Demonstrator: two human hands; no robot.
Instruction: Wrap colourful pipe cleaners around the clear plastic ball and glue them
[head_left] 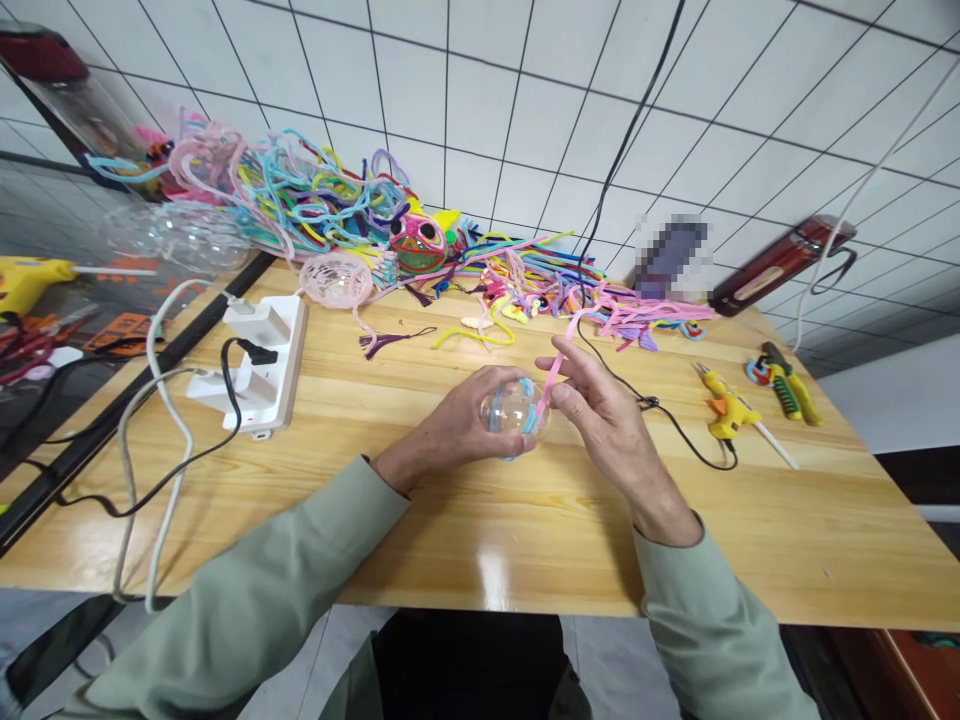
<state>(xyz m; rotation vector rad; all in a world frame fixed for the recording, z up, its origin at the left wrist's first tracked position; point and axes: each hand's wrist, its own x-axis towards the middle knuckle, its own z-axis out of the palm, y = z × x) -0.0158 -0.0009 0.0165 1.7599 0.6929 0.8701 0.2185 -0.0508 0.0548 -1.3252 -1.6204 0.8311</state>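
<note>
A clear plastic ball (501,408) with blue pipe-cleaner bands around it is in my left hand (461,415), whose fingers wrap its left side. One end of a pink pipe cleaner (550,380) lies against the ball's right side; the rest rises upward past my right hand (607,420). My right thumb and fingers close on that pipe cleaner just right of the ball, though the exact contact is partly hidden. Both hands are above the wooden table (420,520).
Behind lie a heap of coloured pipe cleaners (322,200), a pink-wrapped ball (336,278) and a decorated ball (418,242). A power strip (289,370) with cables stands left. A yellow glue gun (731,412), pliers (793,385) and a dark red bottle (784,265) are right.
</note>
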